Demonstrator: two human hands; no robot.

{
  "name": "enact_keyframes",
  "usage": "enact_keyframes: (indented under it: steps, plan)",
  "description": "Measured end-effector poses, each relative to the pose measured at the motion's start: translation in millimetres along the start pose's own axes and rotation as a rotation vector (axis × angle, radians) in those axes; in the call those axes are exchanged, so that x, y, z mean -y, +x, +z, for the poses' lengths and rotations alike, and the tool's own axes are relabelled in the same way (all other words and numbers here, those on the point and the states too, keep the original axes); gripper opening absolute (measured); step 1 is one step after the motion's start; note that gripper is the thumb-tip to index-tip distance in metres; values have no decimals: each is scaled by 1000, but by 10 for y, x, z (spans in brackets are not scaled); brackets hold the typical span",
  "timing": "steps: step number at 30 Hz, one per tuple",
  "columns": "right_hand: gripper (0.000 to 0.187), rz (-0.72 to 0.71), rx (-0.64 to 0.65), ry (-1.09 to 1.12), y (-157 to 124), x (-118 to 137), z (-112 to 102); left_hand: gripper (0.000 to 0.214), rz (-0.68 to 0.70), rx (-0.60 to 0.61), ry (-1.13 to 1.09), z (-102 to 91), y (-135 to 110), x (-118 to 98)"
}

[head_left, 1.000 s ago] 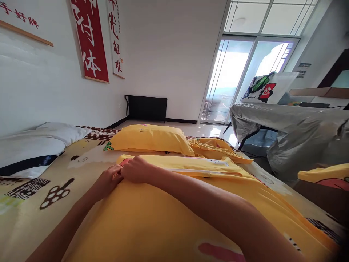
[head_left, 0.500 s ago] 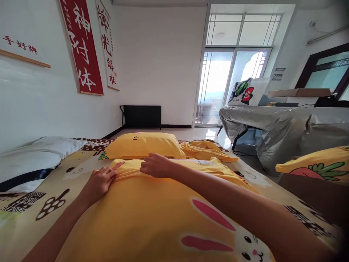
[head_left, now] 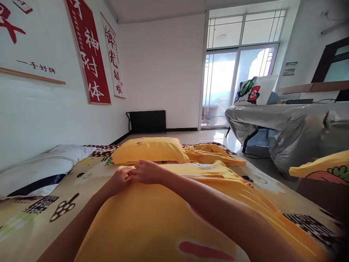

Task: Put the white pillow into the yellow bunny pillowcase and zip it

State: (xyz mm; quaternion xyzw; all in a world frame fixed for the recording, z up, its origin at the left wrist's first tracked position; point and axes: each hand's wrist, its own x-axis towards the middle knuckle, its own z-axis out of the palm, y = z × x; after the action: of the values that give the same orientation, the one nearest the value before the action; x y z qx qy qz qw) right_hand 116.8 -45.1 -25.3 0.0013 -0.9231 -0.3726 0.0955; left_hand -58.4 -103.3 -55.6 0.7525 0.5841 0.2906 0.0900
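Observation:
A yellow pillowcase with a pink rabbit print (head_left: 152,218), stuffed with a pillow, lies on the bed in front of me. My left hand (head_left: 120,179) and my right hand (head_left: 145,171) meet at its far edge, fingers pinched on the yellow fabric there. Both forearms stretch across the pillow. Just beyond lies a second yellow pillow (head_left: 148,150), with crumpled yellow cloth (head_left: 209,154) to its right.
The bed has a beige patterned sheet (head_left: 40,214). A white pillow (head_left: 40,169) lies at the left by the wall. A table under silver plastic (head_left: 289,123) stands at the right. Another yellow pillow (head_left: 321,170) shows at the right edge. Glass doors (head_left: 234,87) are behind.
Half a second ago my hands were apart on the pillow's far edge; my right hand has come back left and now touches my left hand, as it did a second ago.

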Motion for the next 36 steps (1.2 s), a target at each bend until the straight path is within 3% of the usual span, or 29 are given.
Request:
enact_keyframes:
  steps: [5,10,16,25,29,34,36]
  plan:
    - [28,-45,-13,12,75,17,24,26,-2,-38,17,22,64,56]
    - [24,-36,-4,-14,-81,-21,45,25,12,-126,61,133,75,107]
    - [20,22,55,-19,-611,-144,-14,31,-28,-195,74,275,54,125]
    - [18,202,77,-1,-1589,-274,-113,26,-104,-162,131,213,75,27]
    - [20,239,72,-3,-1869,-273,-146,20,-80,-171,297,315,145,-234]
    - [21,253,122,18,-2005,-276,-193,25,99,21,28,660,435,-879]
    - [21,248,151,25,-2062,-275,-216,25,144,88,23,801,584,-1149]
